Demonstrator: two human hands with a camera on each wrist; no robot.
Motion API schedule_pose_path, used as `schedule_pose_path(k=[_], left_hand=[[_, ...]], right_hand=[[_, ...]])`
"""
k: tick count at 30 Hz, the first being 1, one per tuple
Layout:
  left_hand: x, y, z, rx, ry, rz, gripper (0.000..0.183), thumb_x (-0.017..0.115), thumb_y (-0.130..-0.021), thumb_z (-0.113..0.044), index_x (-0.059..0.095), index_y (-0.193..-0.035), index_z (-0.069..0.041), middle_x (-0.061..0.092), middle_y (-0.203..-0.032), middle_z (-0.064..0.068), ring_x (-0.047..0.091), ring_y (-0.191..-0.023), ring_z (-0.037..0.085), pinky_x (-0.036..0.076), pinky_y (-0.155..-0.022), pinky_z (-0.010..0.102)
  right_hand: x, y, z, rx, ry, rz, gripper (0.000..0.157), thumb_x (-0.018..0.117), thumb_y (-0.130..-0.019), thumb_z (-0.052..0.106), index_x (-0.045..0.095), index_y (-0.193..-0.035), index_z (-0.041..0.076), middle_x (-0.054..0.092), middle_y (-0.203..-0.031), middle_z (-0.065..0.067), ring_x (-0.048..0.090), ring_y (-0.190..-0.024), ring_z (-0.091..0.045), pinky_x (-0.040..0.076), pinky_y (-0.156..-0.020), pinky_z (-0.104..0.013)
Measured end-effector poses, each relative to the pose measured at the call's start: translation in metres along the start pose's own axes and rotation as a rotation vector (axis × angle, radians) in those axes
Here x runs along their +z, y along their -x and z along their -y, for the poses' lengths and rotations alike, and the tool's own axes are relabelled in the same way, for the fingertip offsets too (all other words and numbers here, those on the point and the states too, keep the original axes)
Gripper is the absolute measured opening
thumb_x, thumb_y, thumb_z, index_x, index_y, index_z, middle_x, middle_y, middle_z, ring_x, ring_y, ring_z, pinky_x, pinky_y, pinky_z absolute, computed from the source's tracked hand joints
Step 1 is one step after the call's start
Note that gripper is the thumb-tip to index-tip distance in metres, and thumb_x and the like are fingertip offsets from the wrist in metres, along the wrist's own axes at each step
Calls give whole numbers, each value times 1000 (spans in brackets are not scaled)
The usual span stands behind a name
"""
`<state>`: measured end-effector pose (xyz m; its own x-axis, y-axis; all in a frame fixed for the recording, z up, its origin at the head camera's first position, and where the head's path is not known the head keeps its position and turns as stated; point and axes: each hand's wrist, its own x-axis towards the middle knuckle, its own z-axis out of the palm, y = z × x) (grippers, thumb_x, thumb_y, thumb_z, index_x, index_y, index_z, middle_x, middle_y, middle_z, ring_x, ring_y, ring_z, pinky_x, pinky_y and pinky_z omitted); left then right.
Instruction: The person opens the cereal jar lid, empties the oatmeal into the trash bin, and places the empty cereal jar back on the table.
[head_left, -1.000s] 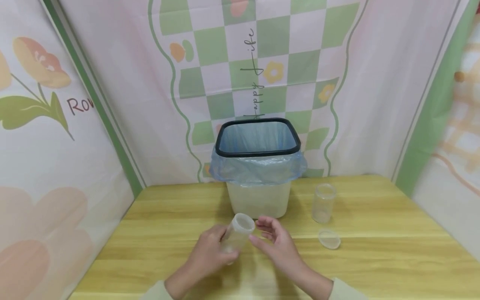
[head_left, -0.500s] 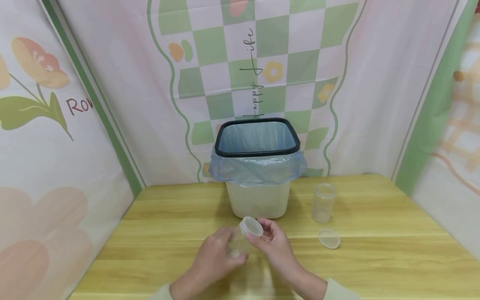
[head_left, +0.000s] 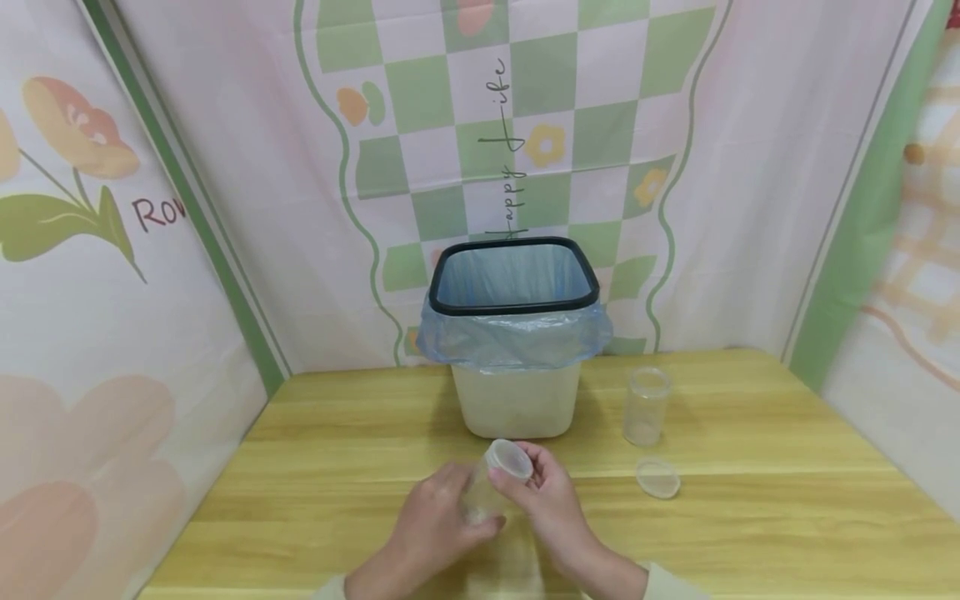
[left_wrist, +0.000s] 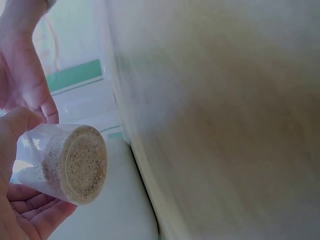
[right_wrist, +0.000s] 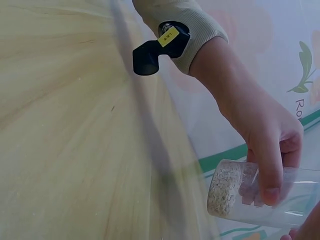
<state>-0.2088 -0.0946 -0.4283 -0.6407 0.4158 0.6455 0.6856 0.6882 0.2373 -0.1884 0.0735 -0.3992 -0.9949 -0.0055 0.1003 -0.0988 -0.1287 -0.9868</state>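
My left hand (head_left: 431, 517) grips a clear plastic jar (head_left: 480, 496) around its side, tilted with its top toward the right. A pale round lid (head_left: 512, 459) sits at the jar's top, and my right hand (head_left: 553, 510) pinches its edge between thumb and fingers. Beige, crumbly grains (left_wrist: 86, 165) lie at the jar's bottom in the left wrist view. From the right wrist view, the jar's left end holds the same grains (right_wrist: 225, 190), with left-hand fingers (right_wrist: 270, 172) across its wall.
A cream bin (head_left: 517, 404) with a blue bag liner (head_left: 517, 340) and black rim ring (head_left: 517, 309) stands behind the hands. To the right, a second clear jar (head_left: 645, 408) stands upright without a lid. A loose round lid (head_left: 658, 479) lies before it on the wooden table (head_left: 322, 467).
The right hand has come from beside the jar's top to pinch the lid's edge. Both hands and the jar have shifted slightly right and toward me, with the jar tilted further.
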Motion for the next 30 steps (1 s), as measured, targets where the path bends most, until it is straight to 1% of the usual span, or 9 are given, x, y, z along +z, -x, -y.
schedule_pose_path(k=[3,5,7,10,15,19,23,25,30], left_hand=[[0,1,1,16,29,-4,51,85,-69,-36,67,-100,-1,65,-86,2,62,-72,12,54,-64,22],[0,1,1,14,65,8,50,85,-68,-35,67,-100,-1,66,-86,2,62,-73,12,54,-65,20],[-1,1,2,-1,111,34,48,85,-68,-33,67,-99,-2,65,-86,1,61,-73,11,53,-65,19],[-3,1,3,-49,225,96,43,83,-70,-30,67,-101,-5,64,-88,-2,59,-76,8,52,-66,19],[-5,-1,9,-107,463,208,40,81,-74,-22,67,-109,-9,64,-94,-4,60,-84,8,54,-75,22],[-5,-2,14,-117,577,273,40,80,-74,-16,66,-111,-9,65,-97,0,62,-87,10,54,-78,24],[-4,-3,19,-115,643,320,38,77,-73,-11,67,-109,-10,66,-97,0,63,-87,9,55,-78,25],[-4,-3,20,-111,664,346,36,77,-73,-12,67,-107,-10,66,-97,0,63,-87,10,55,-78,25],[-2,-3,19,-105,674,381,33,77,-74,-15,67,-104,-6,66,-96,4,64,-87,13,54,-77,24]], right_hand=[[-1,1,0,0,-3,11,53,73,-86,14,47,-126,-8,57,-120,-15,56,-112,-23,47,-91,-22],[-3,1,-1,1,-4,21,51,74,-86,14,49,-125,-6,58,-120,-14,56,-113,-24,47,-91,-22],[-6,1,-1,-3,-1,40,50,75,-85,13,51,-125,-5,58,-120,-14,56,-113,-24,47,-92,-23],[-12,1,-2,-24,9,87,48,75,-84,11,53,-124,-4,60,-119,-14,57,-112,-25,47,-92,-25],[-23,-4,-3,-82,28,203,50,74,-83,6,52,-126,-8,60,-118,-17,58,-109,-25,49,-92,-28],[-31,-9,-5,-146,25,332,50,71,-86,5,49,-128,-11,59,-119,-19,59,-108,-20,50,-91,-28],[-39,-13,-6,-224,6,482,50,67,-90,3,45,-131,-15,57,-122,-22,58,-110,-18,49,-93,-28],[-43,-15,-7,-239,1,543,52,65,-91,2,42,-133,-16,55,-125,-24,57,-112,-18,47,-95,-27],[-52,-18,-10,-196,-6,643,59,62,-93,2,32,-140,-17,49,-133,-28,54,-119,-17,44,-99,-29]])
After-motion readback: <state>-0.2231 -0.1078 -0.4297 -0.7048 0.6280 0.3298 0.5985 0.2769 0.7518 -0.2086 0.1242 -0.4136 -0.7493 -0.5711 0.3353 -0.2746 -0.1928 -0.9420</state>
